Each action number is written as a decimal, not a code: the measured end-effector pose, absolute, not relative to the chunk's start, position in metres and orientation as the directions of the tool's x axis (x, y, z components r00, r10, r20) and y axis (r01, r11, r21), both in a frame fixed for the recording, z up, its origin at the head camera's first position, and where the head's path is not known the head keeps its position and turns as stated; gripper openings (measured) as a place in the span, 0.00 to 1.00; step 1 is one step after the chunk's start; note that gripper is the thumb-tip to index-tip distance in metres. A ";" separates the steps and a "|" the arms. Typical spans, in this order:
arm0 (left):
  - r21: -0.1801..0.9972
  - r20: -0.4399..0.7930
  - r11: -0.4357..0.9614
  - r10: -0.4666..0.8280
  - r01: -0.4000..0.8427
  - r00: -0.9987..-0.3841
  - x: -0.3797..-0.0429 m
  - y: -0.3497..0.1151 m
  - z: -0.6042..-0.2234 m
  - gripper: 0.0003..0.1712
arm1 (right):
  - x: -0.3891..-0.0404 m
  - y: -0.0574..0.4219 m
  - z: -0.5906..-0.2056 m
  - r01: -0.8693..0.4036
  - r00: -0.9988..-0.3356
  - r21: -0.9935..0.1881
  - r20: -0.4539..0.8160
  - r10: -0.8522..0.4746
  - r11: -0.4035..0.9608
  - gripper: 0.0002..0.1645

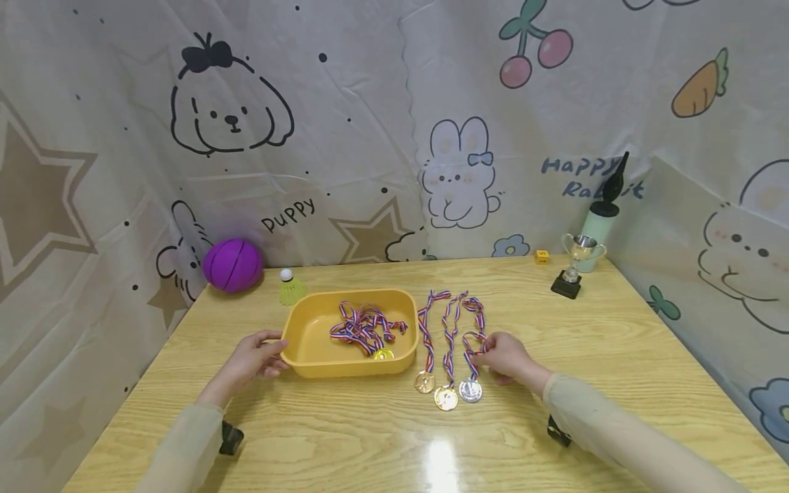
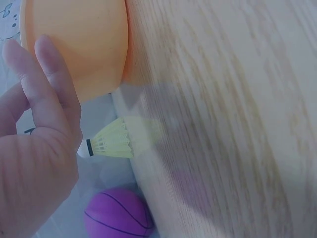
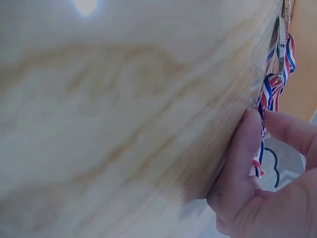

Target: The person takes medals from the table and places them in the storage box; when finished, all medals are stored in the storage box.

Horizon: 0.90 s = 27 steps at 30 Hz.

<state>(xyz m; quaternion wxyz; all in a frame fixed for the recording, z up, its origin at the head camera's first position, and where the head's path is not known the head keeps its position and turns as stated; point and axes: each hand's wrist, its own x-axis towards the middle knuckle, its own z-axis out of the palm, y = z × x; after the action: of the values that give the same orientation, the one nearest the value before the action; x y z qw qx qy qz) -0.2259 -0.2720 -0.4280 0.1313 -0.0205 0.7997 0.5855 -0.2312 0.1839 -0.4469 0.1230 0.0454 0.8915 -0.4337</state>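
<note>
Grips with the left hand (image 1: 259,352), thumb over the rim and other fingers against the outer wall, the nine-o'clock end of a yellow-orange, rounded rectangular basin (image 1: 345,370). Pinches with the right hand (image 1: 507,356), between thumb and forefinger, a red, white and blue striped fabric ribbon (image 1: 471,366), at three o'clock from the basin. Attached to that ribbon, at seven o'clock from the pinching fingers, a round silver-coloured medal (image 1: 470,390), flat on a pale yellow wood-grain table (image 1: 345,438). Beside it, between eight and nine o'clock, a round gold-coloured medal (image 1: 446,398); at ten o'clock from there, close to the basin, a second gold-coloured medal (image 1: 424,381), both with matching striped ribbons laid toward twelve. Inside the basin, a tangled heap of striped ribbons (image 1: 360,332), with a shiny yellow-gold medal (image 1: 383,354) at its four o'clock. Farther out, at ten o'clock from the basin, a yellow-green shuttlecock (image 1: 292,291) with white tip, then a purple ball (image 1: 233,266) with dark seams. Toward one o'clock from the right hand, a small yellow cube (image 1: 542,257); between one and two, a gold-coloured two-handled trophy cup (image 1: 579,257) on a black base, just in front of a mint-green cylinder (image 1: 598,226) with black nozzle
</note>
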 end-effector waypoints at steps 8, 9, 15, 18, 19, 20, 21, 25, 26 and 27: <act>0.934 -0.235 0.303 0.124 -0.188 -0.964 -0.226 -0.273 -0.429 0.31 | -0.232 0.184 -0.450 0.162 -0.970 -0.766 -0.238 -0.041 0.622 0.14; 0.934 -0.234 0.302 0.123 -0.189 -0.964 -0.227 -0.273 -0.429 0.30 | -0.232 0.184 -0.450 0.159 -0.970 -0.767 -0.238 -0.045 0.621 0.13; 0.934 -0.227 0.309 0.133 -0.177 -0.965 -0.227 -0.273 -0.431 0.30 | -0.230 0.184 -0.450 0.133 -0.971 -0.785 -0.226 -0.081 0.605 0.12; 0.936 -0.224 0.306 0.137 -0.174 -0.965 -0.227 -0.273 -0.431 0.31 | -0.229 0.184 -0.450 0.131 -0.971 -0.785 -0.224 -0.080 0.606 0.13; 0.937 -0.222 0.303 0.138 -0.173 -0.965 -0.227 -0.273 -0.431 0.31 | -0.229 0.184 -0.450 0.129 -0.971 -0.784 -0.223 -0.082 0.607 0.12; 0.938 -0.221 0.302 0.139 -0.171 -0.965 -0.227 -0.273 -0.431 0.31 | -0.229 0.184 -0.450 0.130 -0.972 -0.783 -0.222 -0.078 0.609 0.12; 0.938 -0.219 0.301 0.141 -0.169 -0.965 -0.227 -0.273 -0.430 0.31 | -0.229 0.184 -0.449 0.138 -0.972 -0.782 -0.225 -0.069 0.608 0.12; 0.937 -0.223 0.303 0.130 -0.175 -0.966 -0.226 -0.273 -0.429 0.30 | -0.227 0.186 -0.449 0.151 -0.972 -0.793 -0.227 -0.056 0.591 0.08; 0.936 -0.224 0.305 0.127 -0.177 -0.966 -0.225 -0.272 -0.428 0.30 | -0.227 0.187 -0.449 0.159 -0.972 -0.802 -0.231 -0.054 0.575 0.07; 0.935 -0.226 0.305 0.123 -0.180 -0.966 -0.225 -0.272 -0.428 0.30 | -0.227 0.188 -0.448 0.164 -0.970 -0.816 -0.234 -0.058 0.555 0.06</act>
<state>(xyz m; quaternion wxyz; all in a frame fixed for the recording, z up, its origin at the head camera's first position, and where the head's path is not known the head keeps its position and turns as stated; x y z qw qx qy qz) -0.2250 -0.2723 -0.4280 0.1288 -0.0178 0.7976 0.5890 -0.2268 0.1881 -0.4485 0.1177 0.0305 0.8738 -0.4709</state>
